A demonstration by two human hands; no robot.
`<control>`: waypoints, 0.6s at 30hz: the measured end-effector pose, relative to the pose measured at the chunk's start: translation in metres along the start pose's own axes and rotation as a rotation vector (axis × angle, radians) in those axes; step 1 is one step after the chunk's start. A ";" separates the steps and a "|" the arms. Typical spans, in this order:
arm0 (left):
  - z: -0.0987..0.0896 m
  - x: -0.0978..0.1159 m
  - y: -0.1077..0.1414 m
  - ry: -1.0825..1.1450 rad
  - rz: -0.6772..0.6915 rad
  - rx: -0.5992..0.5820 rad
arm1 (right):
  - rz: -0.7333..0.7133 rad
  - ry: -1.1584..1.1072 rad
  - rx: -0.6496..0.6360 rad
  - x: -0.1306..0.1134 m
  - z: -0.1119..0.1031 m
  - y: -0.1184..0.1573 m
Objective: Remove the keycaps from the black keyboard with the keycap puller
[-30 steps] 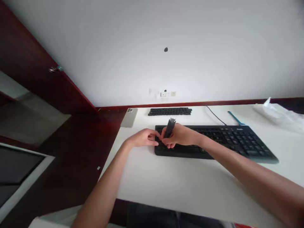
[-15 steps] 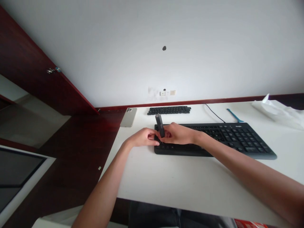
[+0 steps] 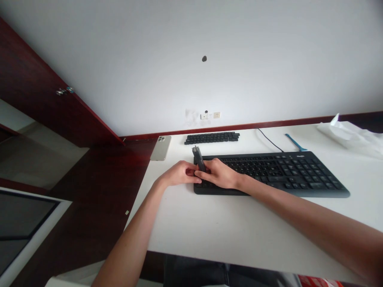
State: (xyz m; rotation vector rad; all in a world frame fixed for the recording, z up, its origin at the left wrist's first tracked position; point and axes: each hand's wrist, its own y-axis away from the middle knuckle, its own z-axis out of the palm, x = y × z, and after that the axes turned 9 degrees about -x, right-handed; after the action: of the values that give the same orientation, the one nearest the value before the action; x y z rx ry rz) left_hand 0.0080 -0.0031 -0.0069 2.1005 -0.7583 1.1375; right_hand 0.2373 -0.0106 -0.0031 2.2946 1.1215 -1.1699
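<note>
At white desk (image 3: 227, 227), L end of black kbd (image 3: 278, 173): dark tool (image 3: 199, 158) near-upright between hands.
R hand (image 3: 220, 173): fingers clamped on tool. L hand (image 3: 179, 173): fingers together, just beside it. Beyond: loose keycap strip (image 3: 212, 138), phone (image 3: 160, 148).

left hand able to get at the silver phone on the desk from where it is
Probably yes: the left hand is close to the silver phone, and nothing stands between them, though it would first have to leave the dark narrow object.

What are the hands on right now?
Right hand gripping dark tool; left hand close beside it. Over left end of black keyboard. Loose keycap rows behind, not in the way.
</note>
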 end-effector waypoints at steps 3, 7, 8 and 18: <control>0.003 0.001 -0.001 -0.014 0.020 0.041 | 0.004 0.000 0.033 0.003 0.004 0.002; 0.005 0.004 -0.002 -0.035 0.004 0.035 | -0.022 0.055 0.062 0.004 0.006 0.005; 0.006 0.004 -0.002 -0.045 -0.006 0.037 | -0.041 0.067 0.062 0.004 0.007 0.005; 0.014 0.019 -0.003 -0.292 0.052 0.149 | -0.118 0.229 0.048 0.002 0.009 0.010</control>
State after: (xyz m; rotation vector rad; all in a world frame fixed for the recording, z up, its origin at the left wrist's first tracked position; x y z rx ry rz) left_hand 0.0259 -0.0153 0.0034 2.4199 -0.8889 0.9488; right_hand 0.2403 -0.0211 -0.0110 2.4778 1.3401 -1.0035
